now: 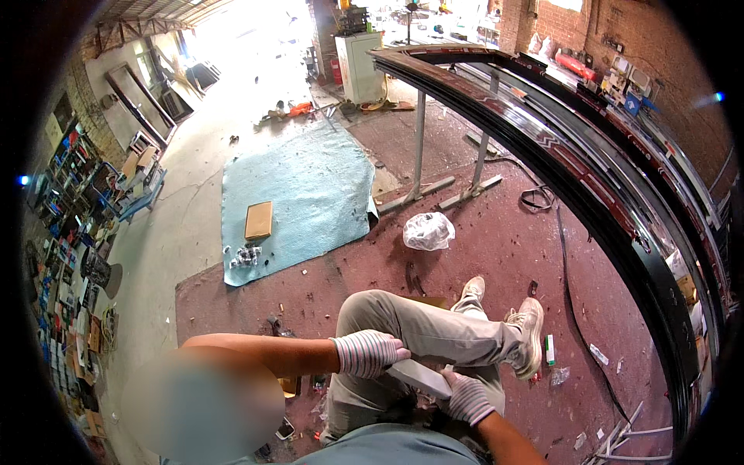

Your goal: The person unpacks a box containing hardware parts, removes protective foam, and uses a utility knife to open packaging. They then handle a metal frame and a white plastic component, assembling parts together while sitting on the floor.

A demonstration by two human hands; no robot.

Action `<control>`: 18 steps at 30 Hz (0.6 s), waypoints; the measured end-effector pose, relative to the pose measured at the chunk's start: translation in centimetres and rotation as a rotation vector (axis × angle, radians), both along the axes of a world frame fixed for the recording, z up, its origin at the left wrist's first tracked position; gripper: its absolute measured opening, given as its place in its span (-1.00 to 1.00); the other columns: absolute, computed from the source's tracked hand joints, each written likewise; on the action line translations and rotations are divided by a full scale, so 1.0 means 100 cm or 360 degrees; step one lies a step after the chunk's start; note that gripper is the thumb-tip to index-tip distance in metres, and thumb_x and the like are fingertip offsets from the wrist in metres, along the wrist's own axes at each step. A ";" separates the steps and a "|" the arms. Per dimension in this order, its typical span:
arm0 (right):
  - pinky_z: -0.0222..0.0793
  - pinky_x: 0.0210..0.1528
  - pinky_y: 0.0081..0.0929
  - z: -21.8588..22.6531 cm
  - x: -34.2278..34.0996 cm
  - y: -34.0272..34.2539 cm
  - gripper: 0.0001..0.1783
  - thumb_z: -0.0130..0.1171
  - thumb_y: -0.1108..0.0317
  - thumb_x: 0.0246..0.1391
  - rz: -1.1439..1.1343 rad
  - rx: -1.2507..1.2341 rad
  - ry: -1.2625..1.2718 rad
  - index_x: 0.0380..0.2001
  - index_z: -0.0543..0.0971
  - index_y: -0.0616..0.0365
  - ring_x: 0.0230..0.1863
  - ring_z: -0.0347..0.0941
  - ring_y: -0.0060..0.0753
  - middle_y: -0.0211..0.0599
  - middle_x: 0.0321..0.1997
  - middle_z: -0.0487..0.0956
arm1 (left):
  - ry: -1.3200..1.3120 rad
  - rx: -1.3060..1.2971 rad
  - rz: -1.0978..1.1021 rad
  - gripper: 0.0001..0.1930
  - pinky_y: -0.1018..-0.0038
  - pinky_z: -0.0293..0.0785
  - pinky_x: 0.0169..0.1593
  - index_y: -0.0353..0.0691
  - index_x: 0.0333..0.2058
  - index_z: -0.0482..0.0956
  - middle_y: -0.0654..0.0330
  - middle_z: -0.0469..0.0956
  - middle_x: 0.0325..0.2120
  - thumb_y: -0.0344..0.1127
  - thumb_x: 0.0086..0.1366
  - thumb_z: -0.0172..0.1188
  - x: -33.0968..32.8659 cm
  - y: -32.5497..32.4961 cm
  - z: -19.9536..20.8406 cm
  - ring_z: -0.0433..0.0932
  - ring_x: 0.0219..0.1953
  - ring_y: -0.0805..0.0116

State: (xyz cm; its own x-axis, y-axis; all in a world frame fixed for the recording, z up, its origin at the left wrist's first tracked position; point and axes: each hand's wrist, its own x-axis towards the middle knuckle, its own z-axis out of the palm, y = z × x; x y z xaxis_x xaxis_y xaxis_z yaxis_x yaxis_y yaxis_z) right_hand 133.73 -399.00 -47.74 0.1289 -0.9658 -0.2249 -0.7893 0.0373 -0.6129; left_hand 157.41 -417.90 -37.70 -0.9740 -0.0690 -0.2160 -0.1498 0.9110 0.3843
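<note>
A pale grey, bar-shaped piece [421, 378] lies across my lap between both hands; its exact kind cannot be made out. My left hand [370, 353], in a white striped glove, is closed at its upper left end, fingertips against it. At the lower right end my right hand [468, 397], gloved the same way, grips it. Beneath are my legs in light trousers [426, 329], one crossed over the other. Small parts and scraps on the floor beside my lap are partly hidden by my left arm.
A teal mat [310, 182] ahead carries a cardboard box [259, 220] and several small parts [246, 256]. A clear plastic bag [428, 232] rests on the reddish floor covering. Long dark frames [542, 139] on metal stands curve along the right. Cluttered shelving [70, 209] lines the left.
</note>
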 end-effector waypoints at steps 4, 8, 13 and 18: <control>0.50 -0.18 -0.18 0.031 0.002 -0.003 -0.36 0.30 -0.16 -0.04 0.0017 -0.0087 -0.0012 0.04 0.50 -0.04 -0.22 0.61 0.00 -0.07 -0.24 0.64 | 0.0007 0.0009 -0.0055 -0.68 0.14 0.55 -0.17 -0.24 -0.13 0.47 0.00 0.54 -0.32 -0.30 0.13 0.18 0.001 0.002 0.010 0.59 -0.21 -0.05; 0.58 -0.33 -0.20 0.058 -0.002 -0.004 -0.49 0.12 -0.18 0.12 0.0116 0.0196 0.0316 0.10 0.47 -0.31 -0.37 0.67 -0.14 -0.22 -0.31 0.68 | -0.0087 0.0183 -0.0113 -0.59 0.21 0.59 -0.11 -0.18 -0.03 0.49 0.08 0.60 -0.25 -0.27 0.12 0.28 -0.009 -0.010 0.010 0.61 -0.20 0.06; 0.44 -0.20 -0.45 0.052 0.000 0.004 -0.62 0.20 0.32 0.13 0.0297 0.0144 -0.0869 0.03 0.50 0.05 -0.34 0.55 -0.43 -0.33 -0.36 0.64 | 0.0563 0.0113 -0.0251 -0.49 0.31 0.60 -0.19 -0.14 0.03 0.45 0.17 0.55 -0.19 -0.17 0.12 0.34 -0.002 -0.001 0.031 0.61 -0.21 0.16; 0.38 -0.20 -0.48 0.049 0.000 0.014 -0.64 0.23 0.36 0.09 0.0205 0.0506 -0.1040 -0.03 0.50 0.18 -0.35 0.37 -0.55 -0.40 -0.38 0.55 | 0.0980 -0.0221 -0.0460 -0.56 0.46 0.60 -0.32 -0.11 0.07 0.48 0.23 0.52 -0.19 -0.20 0.21 0.20 -0.012 0.008 0.038 0.61 -0.34 0.35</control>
State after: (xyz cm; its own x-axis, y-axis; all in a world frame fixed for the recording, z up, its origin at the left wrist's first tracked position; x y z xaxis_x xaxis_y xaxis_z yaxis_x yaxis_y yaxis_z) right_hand 133.68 -397.64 -42.85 0.4403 -0.8349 -0.3301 -0.2769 0.2235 -0.9345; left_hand 156.22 -417.07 -33.93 -0.8999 0.2247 0.3738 0.3143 0.9283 0.1987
